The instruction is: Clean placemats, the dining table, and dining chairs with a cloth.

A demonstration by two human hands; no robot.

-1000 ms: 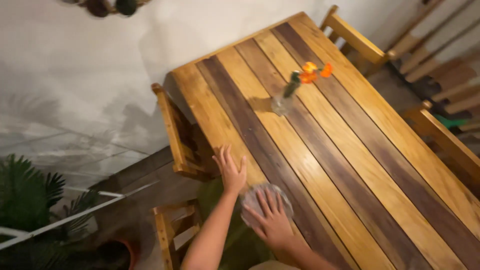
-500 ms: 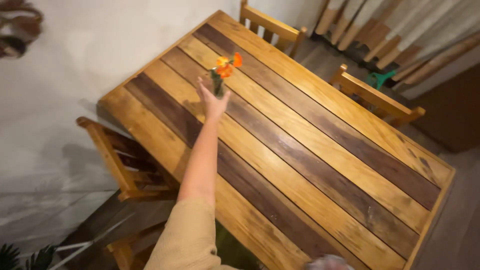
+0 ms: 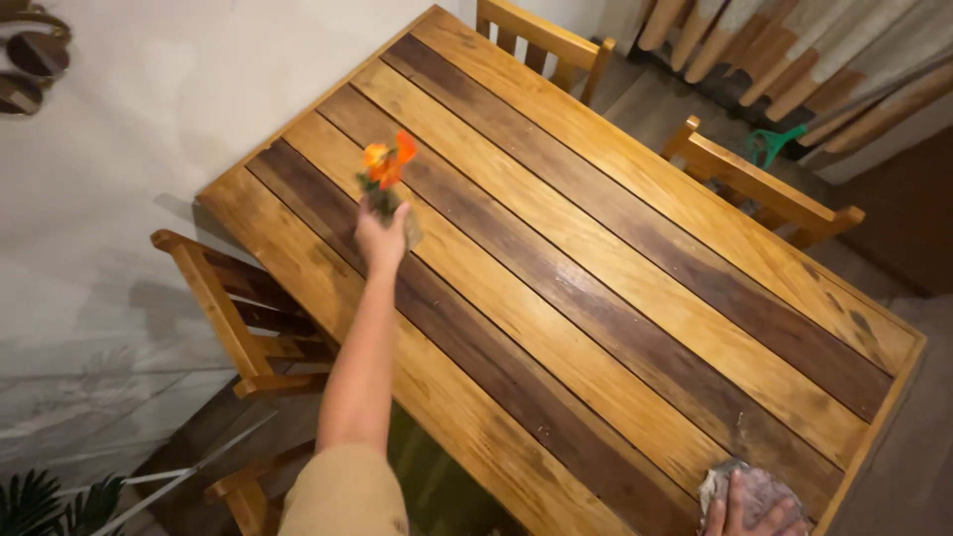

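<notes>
One vase (image 3: 402,220), orange flowers (image 3: 387,161), left-hand (image 3: 380,238) held

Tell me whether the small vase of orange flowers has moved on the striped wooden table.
Yes: the left hand now grips the vase, held nearer the table's wall-side edge.

View: you have a single head-worn camera; no second view shares the scene.
Position: you stand at the table's (image 3: 596,298) near long edge, looking steeply down from well above it.
Facing: your view runs diagonally across the planks toward the far corner and wall.
Range: nearly the whole tabletop fits; the near right corner is cut off.
Frame edges: left hand (image 3: 382,238) mid-frame, right hand (image 3: 749,511) at the bottom edge.
</notes>
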